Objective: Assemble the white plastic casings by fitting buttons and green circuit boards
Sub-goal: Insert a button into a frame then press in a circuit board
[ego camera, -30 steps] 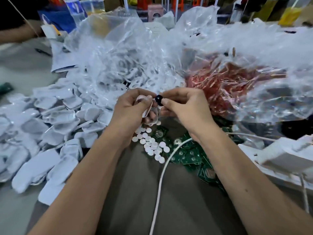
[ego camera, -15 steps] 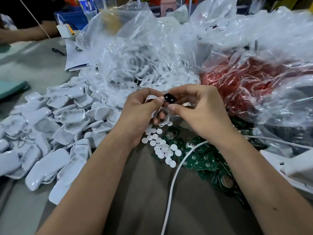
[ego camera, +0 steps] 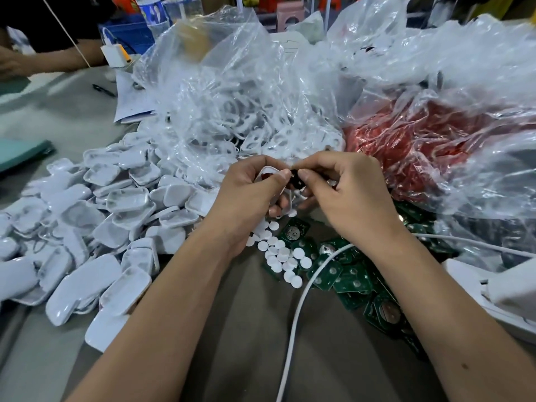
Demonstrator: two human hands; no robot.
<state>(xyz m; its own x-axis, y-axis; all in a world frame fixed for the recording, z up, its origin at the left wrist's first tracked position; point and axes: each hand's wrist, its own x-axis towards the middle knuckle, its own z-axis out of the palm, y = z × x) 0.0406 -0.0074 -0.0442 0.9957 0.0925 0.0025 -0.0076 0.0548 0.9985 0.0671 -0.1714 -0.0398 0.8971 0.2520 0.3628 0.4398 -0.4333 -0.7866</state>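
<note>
A grey work table (ego camera: 52, 117) fills the view, its surface dull and softly lit from above. Toward the near edge a darker brownish-grey cloth (ego camera: 246, 343) covers it. Crumpled clear plastic bags (ego camera: 435, 59) rise in a heap across the far side — they catch pale highlights. At far left lies a teal folder (ego camera: 20, 153), with a black pen (ego camera: 103, 90) and white papers (ego camera: 130, 103) further back. Behind these stand a blue crate (ego camera: 127, 36), a water bottle (ego camera: 152, 14) and a white charger block (ego camera: 114, 55). Another person's forearm (ego camera: 49, 60) rests on the table's far left. Beyond — blurred — a pink stool (ego camera: 290, 14) stands among orange furniture legs.
</note>
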